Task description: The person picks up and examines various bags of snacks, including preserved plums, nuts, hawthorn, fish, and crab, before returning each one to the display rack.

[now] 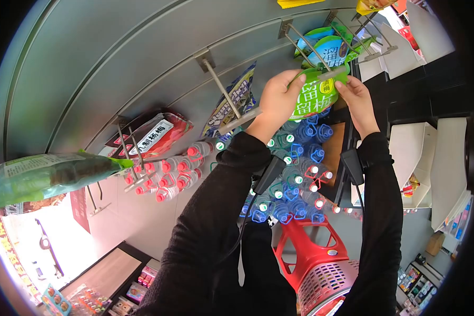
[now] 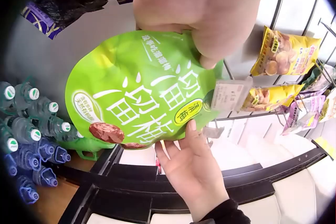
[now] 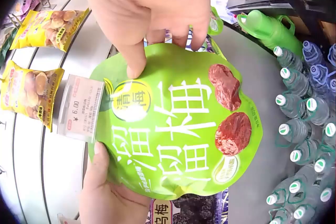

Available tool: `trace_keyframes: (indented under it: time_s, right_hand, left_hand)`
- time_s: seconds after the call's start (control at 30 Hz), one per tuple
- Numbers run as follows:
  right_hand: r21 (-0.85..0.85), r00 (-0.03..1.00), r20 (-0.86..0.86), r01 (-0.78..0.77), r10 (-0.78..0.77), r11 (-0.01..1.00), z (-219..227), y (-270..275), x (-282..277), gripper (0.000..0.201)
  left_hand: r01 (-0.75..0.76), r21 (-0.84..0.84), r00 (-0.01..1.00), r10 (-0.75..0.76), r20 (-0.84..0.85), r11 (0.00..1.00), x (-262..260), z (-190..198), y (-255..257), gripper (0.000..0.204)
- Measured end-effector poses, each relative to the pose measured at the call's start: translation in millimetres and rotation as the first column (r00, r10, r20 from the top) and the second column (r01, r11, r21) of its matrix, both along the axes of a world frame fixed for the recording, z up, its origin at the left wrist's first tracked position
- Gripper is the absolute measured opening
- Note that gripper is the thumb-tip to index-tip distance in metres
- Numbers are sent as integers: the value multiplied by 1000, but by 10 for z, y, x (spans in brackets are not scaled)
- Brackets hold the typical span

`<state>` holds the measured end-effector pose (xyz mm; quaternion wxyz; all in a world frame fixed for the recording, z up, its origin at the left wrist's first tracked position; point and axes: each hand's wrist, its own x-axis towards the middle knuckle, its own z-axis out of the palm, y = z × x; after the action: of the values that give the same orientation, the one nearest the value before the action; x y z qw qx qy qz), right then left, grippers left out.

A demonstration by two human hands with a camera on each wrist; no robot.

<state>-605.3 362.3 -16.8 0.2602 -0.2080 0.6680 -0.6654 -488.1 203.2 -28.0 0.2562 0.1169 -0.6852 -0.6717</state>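
A green snack bag [image 1: 313, 97] of dried plums is held upright by both hands at a wall hook, its printed front toward me. My left hand [image 1: 279, 97] pinches its upper left edge, thumb on the front. On the other side my right hand [image 1: 357, 102] pinches the upper right edge, thumb also on the front. A price tag [image 3: 80, 109] at the hook's end overlaps the bag's top edge in the right wrist view. The fingers behind the bag are partly hidden. Blue and green bags [image 1: 329, 48] of similar shape hang just behind it.
Metal hooks jut from the grey wall panel [image 1: 158, 58]. A purple bag [image 1: 231, 100] and red bags [image 1: 158, 134] hang to the left. Many bottles [image 1: 295, 184] stand below, beside a red shopping basket [image 1: 321, 279]. Yellow snack bags [image 2: 286, 53] hang on the far side.
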Motion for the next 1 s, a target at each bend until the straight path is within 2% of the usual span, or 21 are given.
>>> trace_keyframes:
  time_s: [0.17,0.23,0.3,0.43,0.5,0.57,0.6,0.7,0.73,0.83,0.9,0.93,0.97,1.0]
  right_hand:
    - [-15,999,35,6,-5,1000,-21,9,-23,17]
    - [32,1000,1,28,-28,999,-16,-7,-9,17]
    - [37,1000,2,22,-22,999,-17,-43,4,17]
    - [28,1000,8,23,-24,999,-76,-141,4,18]
    - [56,1000,0,21,-21,998,-107,-203,-33,20]
    - [126,990,-115,91,-77,988,-132,-295,-30,26]
    - [93,989,-128,93,-81,991,-135,-353,-11,39]
    - [133,981,-137,157,-139,979,-122,-415,109,51]
    - [102,991,-97,98,-88,990,-184,-384,97,57]
    - [116,976,-108,200,-188,973,-347,-259,268,57]
    - [141,986,-67,163,-155,976,-399,-57,471,59]
    - [135,990,-25,140,-137,981,-485,54,585,57]
    - [173,989,-4,148,-149,974,-545,164,735,55]
    - [125,981,109,144,-158,982,-491,263,934,54]
  left_hand:
    - [-20,-56,998,23,50,998,-9,6,-1,22]
    - [-22,-77,998,26,65,997,-10,2,-1,22]
    - [-18,-44,994,23,111,999,4,2,-17,22]
    - [-30,15,995,29,91,999,-6,-54,-36,22]
    - [-118,43,991,114,73,992,-72,-124,-40,22]
    - [-146,-3,987,146,69,989,-158,-161,-66,23]
    - [-194,-43,980,196,39,980,-196,-167,-86,23]
    - [-253,-65,967,255,16,965,-207,-107,-109,24]
    - [-276,-87,961,278,7,957,-205,-69,-115,24]
    - [-291,-122,957,291,-15,949,-248,-122,-154,23]
    - [-323,-187,946,317,-61,928,-240,-109,-154,23]
    - [-240,-144,967,250,54,960,-204,-85,-161,26]
    - [-228,-141,970,237,54,963,-182,-105,-146,26]
    - [-325,-293,941,338,-9,899,-169,-156,-116,31]
